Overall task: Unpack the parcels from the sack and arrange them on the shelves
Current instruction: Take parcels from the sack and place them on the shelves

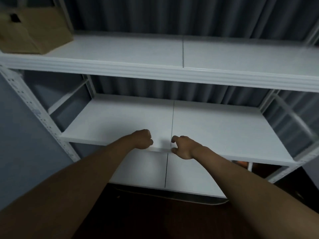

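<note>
Both forearms reach forward; left hand point(142, 139) clenched, right hand point(183, 147) loosely curled, fingers empty, at the middle shelf point(215, 128) front edge. One cardboard parcel point(34, 30) sits far upper left, nearer the left hand; sack unseen.

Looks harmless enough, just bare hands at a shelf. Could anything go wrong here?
Possibly. Both hands, left and right, sit at the front edge of the middle shelf; leaning on it might strain the boards where they join. The box on the top shelf sits close to the front edge, so a jolt could tip it off.
</note>
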